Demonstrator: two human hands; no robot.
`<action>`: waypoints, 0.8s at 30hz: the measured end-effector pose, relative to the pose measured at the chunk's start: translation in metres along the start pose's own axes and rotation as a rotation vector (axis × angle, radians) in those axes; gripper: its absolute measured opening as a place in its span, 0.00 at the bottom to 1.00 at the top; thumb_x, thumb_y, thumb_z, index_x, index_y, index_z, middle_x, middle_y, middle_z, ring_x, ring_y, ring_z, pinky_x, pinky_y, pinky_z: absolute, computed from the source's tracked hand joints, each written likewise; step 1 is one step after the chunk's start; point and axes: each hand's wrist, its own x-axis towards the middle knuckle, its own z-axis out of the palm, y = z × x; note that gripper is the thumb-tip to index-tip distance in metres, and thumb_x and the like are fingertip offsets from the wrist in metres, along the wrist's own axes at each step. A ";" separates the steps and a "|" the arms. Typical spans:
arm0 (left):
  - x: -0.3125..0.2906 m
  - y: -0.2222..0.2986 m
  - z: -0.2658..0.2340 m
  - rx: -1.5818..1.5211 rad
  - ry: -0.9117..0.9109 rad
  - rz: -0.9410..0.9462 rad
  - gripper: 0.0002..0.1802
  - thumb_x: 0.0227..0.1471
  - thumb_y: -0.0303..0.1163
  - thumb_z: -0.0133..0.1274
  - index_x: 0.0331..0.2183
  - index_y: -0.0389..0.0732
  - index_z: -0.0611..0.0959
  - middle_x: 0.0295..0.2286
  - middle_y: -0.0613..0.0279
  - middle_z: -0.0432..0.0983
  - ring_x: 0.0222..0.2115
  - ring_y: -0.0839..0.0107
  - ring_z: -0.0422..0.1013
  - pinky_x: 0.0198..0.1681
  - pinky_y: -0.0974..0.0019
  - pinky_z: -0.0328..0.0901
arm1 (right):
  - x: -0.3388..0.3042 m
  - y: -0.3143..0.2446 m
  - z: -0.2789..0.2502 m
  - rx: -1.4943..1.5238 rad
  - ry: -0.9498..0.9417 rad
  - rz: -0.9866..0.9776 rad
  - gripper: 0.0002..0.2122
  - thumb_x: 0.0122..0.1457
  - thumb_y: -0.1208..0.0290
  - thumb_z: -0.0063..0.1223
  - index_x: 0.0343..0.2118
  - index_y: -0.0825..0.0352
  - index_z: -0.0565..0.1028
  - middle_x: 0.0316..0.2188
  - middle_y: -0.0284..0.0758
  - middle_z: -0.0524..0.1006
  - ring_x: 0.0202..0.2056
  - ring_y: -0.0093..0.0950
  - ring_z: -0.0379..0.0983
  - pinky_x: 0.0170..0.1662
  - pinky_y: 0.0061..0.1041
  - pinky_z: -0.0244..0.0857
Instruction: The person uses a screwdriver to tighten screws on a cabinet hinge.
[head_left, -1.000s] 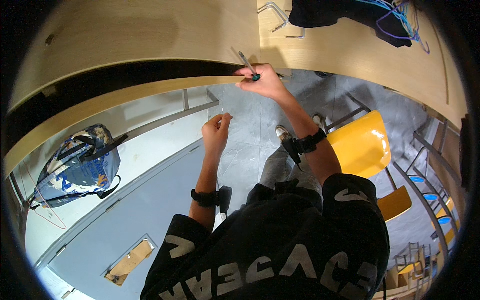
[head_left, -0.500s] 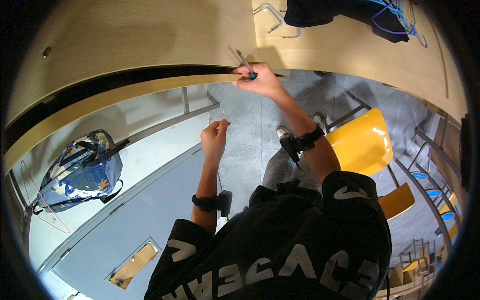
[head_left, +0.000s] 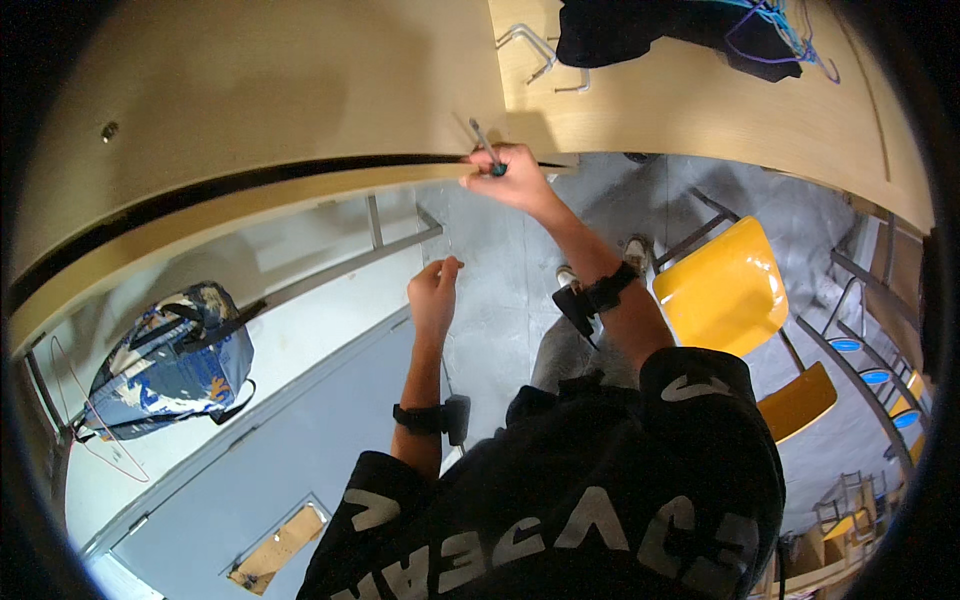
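Note:
My right hand (head_left: pixel 520 182) is closed around a screwdriver (head_left: pixel 484 138) with a dark teal handle, its metal shaft pointing up over the desk. The thumb and fingers of that hand also rest at the edge of a light wood drawer front (head_left: pixel 250 205). A narrow dark gap runs between this panel and the desktop (head_left: pixel 300 80). Lower and to the left, my left hand (head_left: pixel 432 297) hangs closed above the floor. A tiny dark bit shows at its fingertips, too small to name.
U-shaped metal handles (head_left: pixel 528 45) with screws lie on the desk, near black cloth (head_left: pixel 610 35) and coloured hangers (head_left: pixel 790 35). A patterned backpack (head_left: pixel 170 360) sits on the left below a metal bar (head_left: pixel 350 262). A yellow chair (head_left: pixel 725 285) stands at the right.
The dark gap between the drawer front and the desktop has narrowed, with my right hand at the panel. My left hand stays closed, and the whole view has shifted slightly.

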 end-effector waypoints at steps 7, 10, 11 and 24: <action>-0.001 0.001 0.001 0.021 -0.045 -0.006 0.18 0.55 0.39 0.47 0.30 0.33 0.83 0.18 0.69 0.70 0.20 0.81 0.57 0.25 0.74 0.55 | -0.001 -0.001 0.003 0.013 0.009 -0.103 0.16 0.43 0.71 0.65 0.17 0.68 0.63 0.18 0.30 0.69 0.27 0.16 0.68 0.30 0.21 0.62; -0.007 0.001 0.004 0.007 -0.048 0.012 0.18 0.55 0.39 0.48 0.30 0.33 0.83 0.20 0.69 0.70 0.19 0.82 0.56 0.23 0.74 0.54 | -0.005 0.000 0.002 -0.021 -0.020 -0.064 0.11 0.44 0.75 0.64 0.32 0.72 0.77 0.18 0.24 0.67 0.21 0.15 0.60 0.25 0.17 0.57; -0.010 0.000 0.005 -0.023 -0.041 0.026 0.17 0.55 0.38 0.48 0.30 0.34 0.83 0.20 0.70 0.70 0.19 0.83 0.55 0.22 0.75 0.52 | -0.009 -0.001 0.004 -0.020 -0.024 -0.129 0.10 0.44 0.74 0.64 0.25 0.71 0.72 0.17 0.28 0.66 0.25 0.17 0.66 0.28 0.19 0.60; -0.057 -0.029 -0.007 -0.326 0.136 -0.057 0.10 0.52 0.27 0.51 0.37 0.33 0.77 0.23 0.70 0.70 0.22 0.84 0.62 0.24 0.76 0.57 | -0.139 0.013 0.073 -0.247 -0.039 -0.350 0.15 0.39 0.78 0.65 0.33 0.68 0.76 0.23 0.34 0.73 0.25 0.29 0.72 0.26 0.26 0.65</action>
